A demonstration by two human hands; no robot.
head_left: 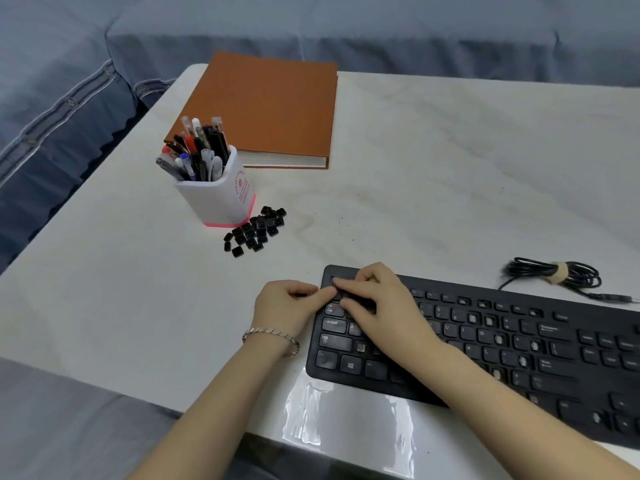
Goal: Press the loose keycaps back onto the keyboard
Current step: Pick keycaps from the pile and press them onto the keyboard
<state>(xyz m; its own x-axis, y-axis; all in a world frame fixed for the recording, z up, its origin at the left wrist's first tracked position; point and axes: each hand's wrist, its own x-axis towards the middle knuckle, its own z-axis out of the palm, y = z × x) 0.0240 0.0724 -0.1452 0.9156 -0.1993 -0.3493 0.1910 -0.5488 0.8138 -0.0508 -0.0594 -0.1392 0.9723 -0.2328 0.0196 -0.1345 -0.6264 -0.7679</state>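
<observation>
The keyboard [519, 344] runs off the right edge. The left hand [287, 301] and right hand [377, 303] cover its upper-left keys, so any keycap beneath is hidden. Legends on the loose keycaps [254, 228] (and the red print on the pen holder [221, 199]) are too small to read.

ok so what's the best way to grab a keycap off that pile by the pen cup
Take the lone keycap at the near edge of the pile. Pinch its two opposite side walls from straight above, coming in from the near side: it sits nearly clear of the others, and the pen cup crowds the far left.
</observation>
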